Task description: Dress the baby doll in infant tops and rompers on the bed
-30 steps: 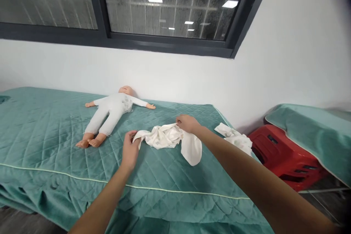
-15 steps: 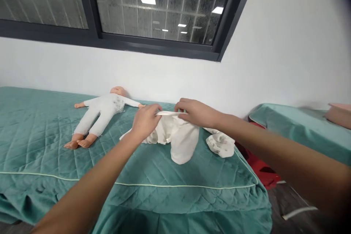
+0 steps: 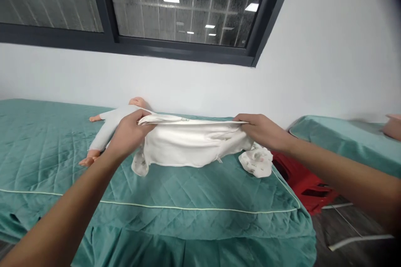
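Observation:
A white baby garment is stretched sideways between my two hands, its upper edge taut and its lower part hanging over the bed. My left hand is closed on the garment's left end, where a small patterned piece dangles below. At the right end, my right hand pinches the edge. Just under that hand, a bunched white cloth piece with a small print rests on the bed; whether it joins the garment I cannot tell. Behind my left hand lies a baby doll in white, partly covered by my hand.
The bed has a green quilted cover with pale piping. A red plastic stool stands at its right end. Beyond is another green-covered surface with a pinkish object at the edge. A dark-framed window is in the white wall behind.
My hands have moved apart, left hand leftward and right hand rightward, pulling the bunched garment out wide. My left hand now covers part of the doll.

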The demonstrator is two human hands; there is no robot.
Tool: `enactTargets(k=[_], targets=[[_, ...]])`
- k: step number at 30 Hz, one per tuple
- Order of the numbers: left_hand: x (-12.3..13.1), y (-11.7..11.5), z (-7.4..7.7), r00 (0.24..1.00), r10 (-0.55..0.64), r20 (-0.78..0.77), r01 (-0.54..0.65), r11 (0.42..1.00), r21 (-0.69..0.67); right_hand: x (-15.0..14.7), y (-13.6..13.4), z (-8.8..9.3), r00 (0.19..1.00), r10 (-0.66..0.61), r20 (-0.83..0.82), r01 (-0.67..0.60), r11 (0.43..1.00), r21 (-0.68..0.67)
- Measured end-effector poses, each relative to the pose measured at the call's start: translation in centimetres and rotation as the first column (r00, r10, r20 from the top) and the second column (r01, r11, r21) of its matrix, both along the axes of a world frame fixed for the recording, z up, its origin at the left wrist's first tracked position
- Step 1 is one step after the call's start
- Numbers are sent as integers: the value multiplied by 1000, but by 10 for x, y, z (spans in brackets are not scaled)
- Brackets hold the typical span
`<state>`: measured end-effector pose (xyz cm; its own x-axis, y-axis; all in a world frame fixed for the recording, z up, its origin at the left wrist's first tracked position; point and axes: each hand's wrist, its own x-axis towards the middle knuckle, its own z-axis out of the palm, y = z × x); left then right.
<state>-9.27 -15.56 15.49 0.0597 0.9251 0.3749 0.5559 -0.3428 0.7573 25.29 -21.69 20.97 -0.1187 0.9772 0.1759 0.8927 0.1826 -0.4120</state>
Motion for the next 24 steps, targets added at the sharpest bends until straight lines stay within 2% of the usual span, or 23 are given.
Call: enactTargets(k=[3,5,7,8,10,11,12,13,14,16,17,18,20,22,24], targets=[[-10,7,-1,993,-119,-6,117,981,-156,8,2,-12,994,-52,-97,41,993,-111],[-11,18,-5,980,-174,-96,149,962,-227,16,14,-22,995,-38,-88,26,990,-140],[-5,30,-13,951,-157,-265,84,960,-267,21,32,-36,1000,-27,7,28,989,-148],[1,36,-20,923,-102,-371,10,970,-242,21,42,-44,995,-44,84,56,988,-141],[20,43,-41,817,87,-570,-154,986,-71,14,61,-65,953,-133,271,157,985,-72],[32,44,-55,761,188,-621,-197,979,55,7,69,-78,919,-185,347,200,980,-7],[45,44,-70,735,213,-644,-165,977,135,-2,75,-93,887,-207,412,194,978,75],[59,43,-86,740,168,-652,-104,985,136,-14,79,-109,859,-193,475,137,979,150],[72,42,-104,765,78,-639,-36,996,79,-26,81,-126,846,-148,512,56,980,190],[95,41,-136,806,-126,-579,108,992,-65,-51,84,-160,862,-20,506,-69,986,155],[103,42,-150,808,-203,-553,167,979,-116,-63,84,-175,879,19,476,-83,990,115],[110,45,-162,808,-245,-536,202,969,-140,-73,85,-189,900,8,436,-50,995,84],[117,54,-177,810,-257,-527,211,966,-146,-89,88,-207,925,-87,371,79,996,36],[119,68,-183,821,-208,-532,159,978,-136,-98,95,-216,923,-198,330,206,978,9],[118,82,-183,840,-149,-522,85,986,-144,-102,105,-218,916,-271,296,287,958,-9]])
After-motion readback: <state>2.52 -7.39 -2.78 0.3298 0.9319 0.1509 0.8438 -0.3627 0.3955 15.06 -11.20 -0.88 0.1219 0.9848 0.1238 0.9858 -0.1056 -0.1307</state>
